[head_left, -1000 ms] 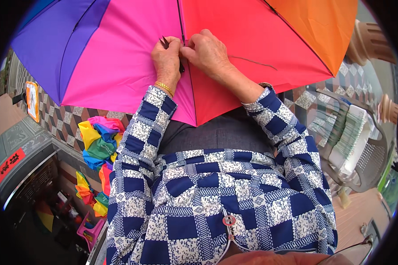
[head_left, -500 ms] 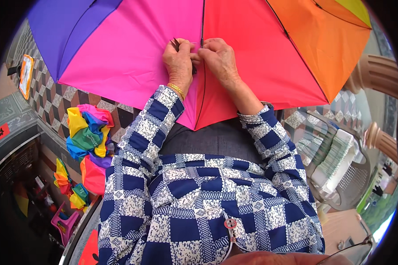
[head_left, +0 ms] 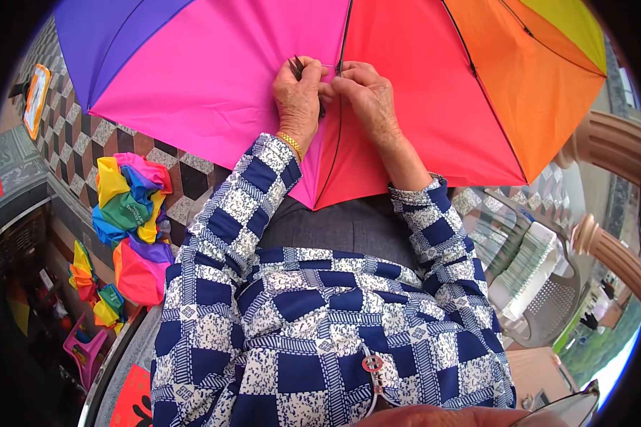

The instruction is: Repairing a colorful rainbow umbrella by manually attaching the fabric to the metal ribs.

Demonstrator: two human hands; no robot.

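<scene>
A rainbow umbrella canopy (head_left: 214, 85) lies spread over my lap, its inner side with thin black ribs (head_left: 457, 32) facing me. My left hand (head_left: 297, 99) is closed around a pair of small dark scissors (head_left: 296, 67), whose pointed blades stick up past the fingers. Its fingertips meet the canopy beside the seam between pink and red. Just right of it, my right hand (head_left: 369, 92) pinches at the black rib (head_left: 340, 67) on that seam. A fine pale strand (head_left: 327, 66), thread or needle, spans the gap between the hands. The exact fingertip contact is partly hidden.
Crumpled multicoloured fabric bundles (head_left: 128, 203) lie to the left, near a pink plastic stool (head_left: 85, 352). At right stands a grey perforated chair (head_left: 548, 299) bearing a white box of thin strips (head_left: 527, 267). Patterned tiles (head_left: 71, 135) show beyond the canopy.
Both hands and the umbrella sit slightly farther right in the picture, while the surroundings at the left have shifted left and down. The hold of each hand looks the same.
</scene>
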